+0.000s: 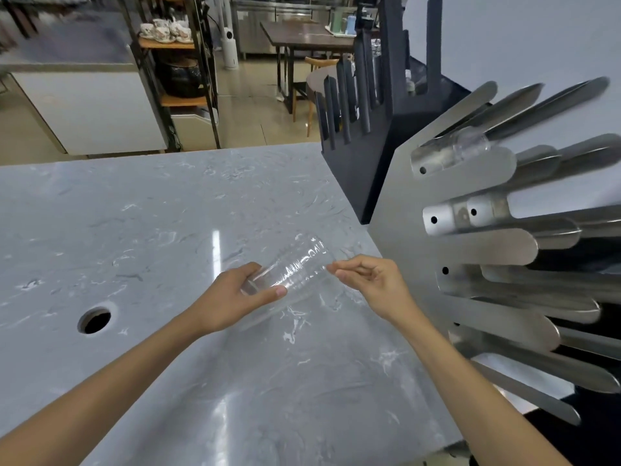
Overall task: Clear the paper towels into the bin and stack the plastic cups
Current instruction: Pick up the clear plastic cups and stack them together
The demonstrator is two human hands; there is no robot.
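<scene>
Both forearms bare, entering from the lower frame edge and converging toward centre. Left hand (235, 297): palm turned inward, thumb lying across the front, fingers curled behind, closed in a grip. Right hand (373, 280): wrist slightly bent, fingers loosely curled, thumb and forefinger tips pinched close together, pointing toward the left hand. Hands near each other, not touching.
</scene>
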